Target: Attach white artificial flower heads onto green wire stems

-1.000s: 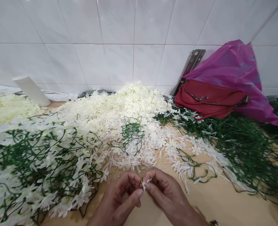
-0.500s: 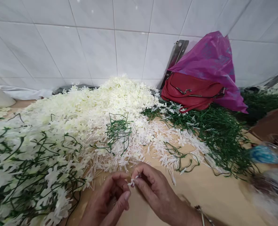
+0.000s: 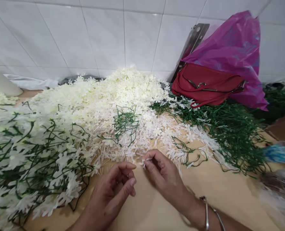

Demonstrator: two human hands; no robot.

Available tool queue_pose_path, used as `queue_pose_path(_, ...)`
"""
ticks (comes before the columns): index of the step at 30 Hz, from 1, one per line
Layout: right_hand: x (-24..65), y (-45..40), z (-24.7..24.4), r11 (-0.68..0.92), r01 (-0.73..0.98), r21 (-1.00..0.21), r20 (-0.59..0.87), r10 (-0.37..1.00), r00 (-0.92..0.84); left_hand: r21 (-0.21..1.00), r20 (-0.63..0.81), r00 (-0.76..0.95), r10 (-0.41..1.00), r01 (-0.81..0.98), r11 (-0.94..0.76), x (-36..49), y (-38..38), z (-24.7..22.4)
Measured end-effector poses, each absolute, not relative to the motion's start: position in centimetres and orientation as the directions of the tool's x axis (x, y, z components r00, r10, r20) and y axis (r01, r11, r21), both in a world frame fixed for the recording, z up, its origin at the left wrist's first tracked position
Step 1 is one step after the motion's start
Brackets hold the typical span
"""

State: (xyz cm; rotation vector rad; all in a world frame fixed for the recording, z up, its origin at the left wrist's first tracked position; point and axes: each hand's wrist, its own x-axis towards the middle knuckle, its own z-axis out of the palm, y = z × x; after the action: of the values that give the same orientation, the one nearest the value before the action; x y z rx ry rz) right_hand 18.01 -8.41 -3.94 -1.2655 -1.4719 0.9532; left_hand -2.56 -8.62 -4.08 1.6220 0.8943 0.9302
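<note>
Head view; clock centred on the white piece, 12 toward the wall.

White piece (image 3: 143, 163): at the right hand's (image 3: 165, 175) fingertips, pinched between thumb and index. Free end points to about 8-9, long axis roughly 2-8. Small, thin, spindly prongs splayed at the tip; rest hidden by fingers. Left hand (image 3: 113, 189) at 8, let go, just apart from the piece: fingers loosely curled, thumb and index parted.

White stems (image 3: 123, 150): 9 through 1, thin, straight, matted, lying in many directions. Flowers (image 3: 130, 86): 11-12, cream, thin petals, mounded against the wall. Green clump (image 3: 126, 122): 11, wiry, tangled, on top of the white stuff. Mixed heap (image 3: 60, 160) at 9: white flowers, curved green stems. Green heap (image 3: 231, 134) at 2-3: dense, wiry.

Red bag (image 3: 205, 85) at 1-2: smooth, leathery, metal trim; crinkled purple plastic (image 3: 236, 48) behind. Desk (image 3: 152, 208): tan, smooth. Wall (image 3: 103, 38): glossy tile.
</note>
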Motion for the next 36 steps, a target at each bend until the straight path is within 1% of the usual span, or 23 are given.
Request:
queue_pose_path(2, 18.1, -8.2, -4.1, 0.191, 0.225, -0.955, 0.203, 0.979, 0.032, 0.913, 0.279, 0.418, 0.865, 0.163, -0.373, -2.6, -8.8, -3.4)
queue_pose_path(4, 18.3, -7.8, -4.2, 0.198, 0.199, -0.960, 0.221, 0.970, 0.103, 0.804, 0.412, 0.438, 0.799, 0.236, -0.545, -2.6, -8.9, -2.9)
queue_pose_path(6, 18.5, -7.4, -4.2, 0.204, 0.146, -0.968, 0.227, 0.961, 0.159, 0.703, 0.466, 0.486, 0.739, 0.303, -0.643, -2.5, -8.9, -2.7)
queue_pose_path(8, 18.8, -6.9, -4.1, 0.204, 0.084, -0.975, 0.217, 0.957, 0.194, 0.631, 0.464, 0.568, 0.680, 0.327, -0.703, -2.3, -8.8, -3.1)
queue_pose_path(11, 19.1, -6.5, -4.1, 0.197, 0.020, -0.980, 0.196, 0.948, 0.250, 0.503, 0.420, 0.701, 0.576, 0.349, -0.791, -2.1, -8.8, -4.4)
queue_pose_path(14, 19.3, -6.3, -4.0, 0.207, 0.031, -0.978, 0.207, 0.933, 0.294, 0.345, 0.349, 0.781, 0.517, 0.407, -0.846, -2.2, -8.9, -5.6)
queue_pose_path(17, 19.7, -6.1, -3.9, 0.249, 0.068, -0.966, 0.257, 0.908, 0.330, 0.234, 0.280, 0.844, 0.457, 0.402, -0.885, -2.3, -8.0, -5.4)
queue_pose_path(20, 20.0, -5.8, -3.9, 0.278, 0.092, -0.956, 0.292, 0.886, 0.361, 0.115, 0.268, 0.876, 0.400, 0.383, -0.916, -1.8, -5.4, -4.3)
queue_pose_path(24, 20.2, -5.7, -4.0, 0.236, 0.110, -0.966, 0.260, 0.894, 0.366, -0.023, 0.330, 0.837, 0.438, 0.471, -0.882, -0.3, -0.7, -3.7)
queue_pose_path(26, 20.1, -5.7, -4.0, 0.218, 0.112, -0.969, 0.244, 0.900, 0.361, -0.058, 0.386, 0.807, 0.448, 0.506, -0.861, 0.5, 1.4, -4.0)
queue_pose_path(30, 20.0, -5.7, -4.1, 0.193, 0.078, -0.978, 0.208, 0.917, 0.340, -0.051, 0.444, 0.754, 0.484, 0.560, -0.827, 1.6, 4.3, -4.5)
queue_pose_path(33, 20.0, -5.6, -4.1, 0.166, 0.054, -0.985, 0.174, 0.927, 0.331, -0.039, 0.430, 0.738, 0.521, 0.591, -0.806, 2.0, 5.2, -4.0)
queue_pose_path(36, 20.0, -5.5, -4.1, 0.150, 0.031, -0.988, 0.153, 0.936, 0.316, -0.046, 0.378, 0.753, 0.539, 0.597, -0.801, 2.1, 4.8, -3.3)
